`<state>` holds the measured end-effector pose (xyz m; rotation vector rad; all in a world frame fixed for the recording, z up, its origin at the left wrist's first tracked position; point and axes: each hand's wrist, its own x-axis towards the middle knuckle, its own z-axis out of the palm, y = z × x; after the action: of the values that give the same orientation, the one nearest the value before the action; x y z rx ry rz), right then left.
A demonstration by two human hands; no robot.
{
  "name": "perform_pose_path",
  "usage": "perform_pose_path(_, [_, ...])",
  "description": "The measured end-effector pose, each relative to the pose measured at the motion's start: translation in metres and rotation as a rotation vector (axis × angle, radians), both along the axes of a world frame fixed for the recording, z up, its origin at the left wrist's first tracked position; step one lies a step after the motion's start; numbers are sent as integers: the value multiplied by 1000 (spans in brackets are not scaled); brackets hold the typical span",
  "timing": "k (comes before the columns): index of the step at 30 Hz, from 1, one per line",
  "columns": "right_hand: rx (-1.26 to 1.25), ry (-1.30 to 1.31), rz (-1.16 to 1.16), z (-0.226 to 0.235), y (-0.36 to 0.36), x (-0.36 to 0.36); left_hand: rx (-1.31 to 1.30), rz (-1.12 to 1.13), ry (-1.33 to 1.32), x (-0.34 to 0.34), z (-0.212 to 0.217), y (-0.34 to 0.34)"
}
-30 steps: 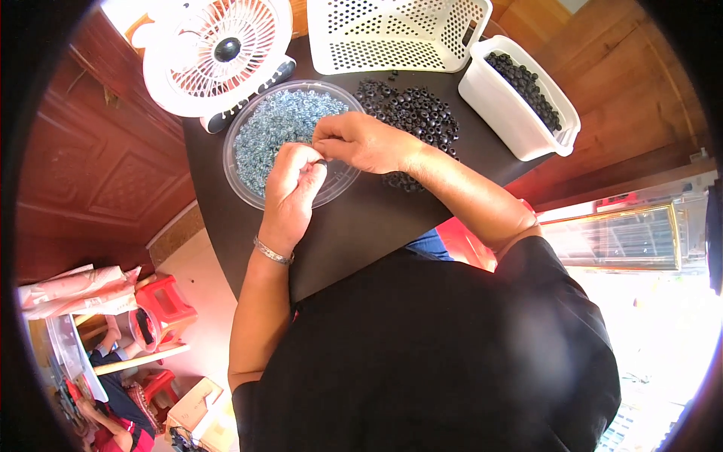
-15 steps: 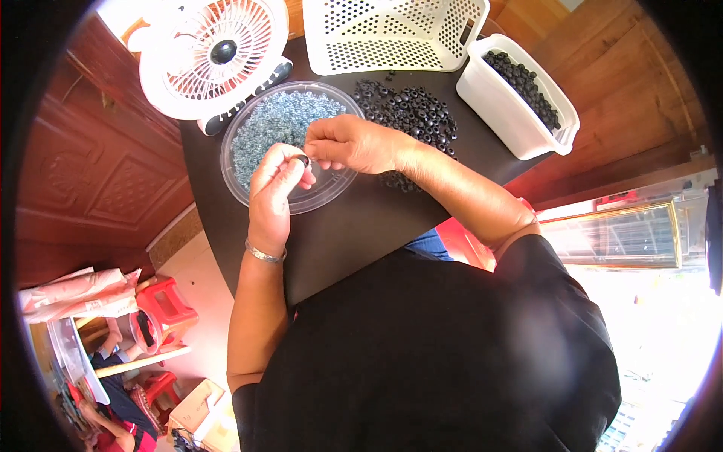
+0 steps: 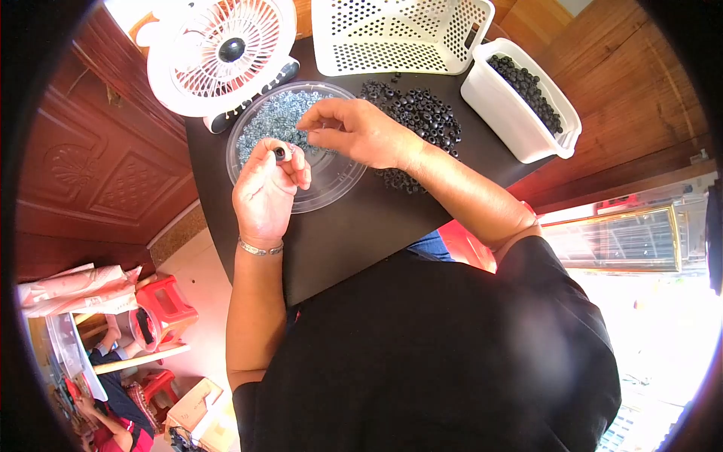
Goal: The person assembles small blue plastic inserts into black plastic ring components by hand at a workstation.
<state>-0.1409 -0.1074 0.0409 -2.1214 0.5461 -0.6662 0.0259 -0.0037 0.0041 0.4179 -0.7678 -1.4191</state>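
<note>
The left hand is sitting a little left of the frame's centre, its fingertips pinching a small black ring-shaped piece and holding it up over the near edge of the clear round plastic dish. The fingers are closed together around that piece, probably so its open end is facing up where the person can see it.

The right hand is reaching across from the right side of the frame, hovering over the dish with thumb and forefinger drawn together at the tips; something tiny may be pinched there, but I cannot tell. It is hanging just above the heap of small pale blue-grey pieces filling the far half of the dish, so these seem to be what it is picking from. The black piece is lying just left of and below the right hand's fingertips, near but not touching.

To the right of the dish, a loose pile of small black rings is spreading over the dark tabletop, within easy reach. A white oblong plastic tub at upper right is holding more black pieces. A white perforated basket is standing at top centre, and a small white desk fan at upper left.
</note>
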Motion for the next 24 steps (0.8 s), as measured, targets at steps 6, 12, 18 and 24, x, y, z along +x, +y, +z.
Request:
perform_pose_path(6, [229, -156, 172, 3, 11, 4, 44, 20, -35, -4, 2, 1])
perform_pose_path(12, [162, -52, 65, 8, 13, -1, 61, 68, -93, -9, 6, 3])
perform_pose_path(18, [156, -204, 3, 8, 20, -2, 60, 66, -140, -11, 0, 3])
perform_pose_path(24, [-446, -187, -83, 6, 24, -7, 136, 102, -174, -20, 2, 3])
